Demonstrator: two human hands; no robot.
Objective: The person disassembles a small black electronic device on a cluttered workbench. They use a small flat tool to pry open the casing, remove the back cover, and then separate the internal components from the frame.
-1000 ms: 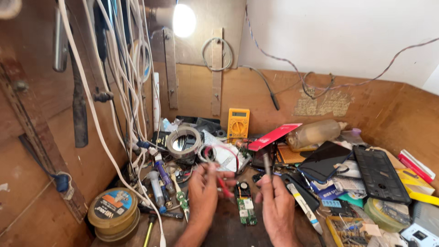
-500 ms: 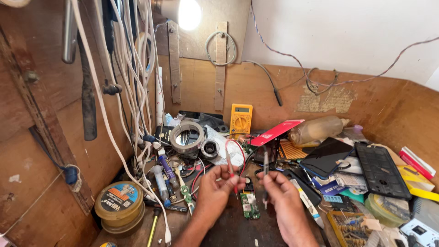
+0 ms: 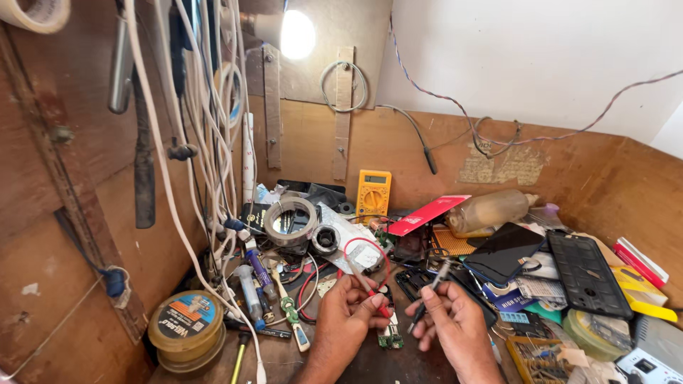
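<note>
Small green circuit board (image 3: 390, 337) lies flat on the desk (image 3: 370, 363) near its front edge, between the two hands and partly under their fingertips. Left hand (image 3: 346, 318) is pinched shut on the red probe (image 3: 370, 291), tip angled down toward the board; its red lead (image 3: 363, 250) loops up and back behind the hand. Right hand (image 3: 453, 325) is closed on the black probe (image 3: 429, 297), held tilted, upper end pointing toward the back of the desk. The hands sit close together but do not touch. Whether either tip contacts the board cannot be told. Open room is scarce: the only bare dark surface is the narrow strip around the board and under the wrists. To the left, just beside the left hand, lie a green-handled screwdriver (image 3: 292, 316) and small tubes; further toward the front left corner stands a solder spool (image 3: 186, 328), under hanging white cables (image 3: 213, 142) along the left wall. To the right, a black phone (image 3: 504, 252) and a black back cover (image 3: 588, 274) crowd the right edge. Behind, a tape roll (image 3: 289, 221), yellow multimeter (image 3: 373, 193) and pale plastic bottle (image 3: 491, 210) line the back edge against the wooden wall.
</note>
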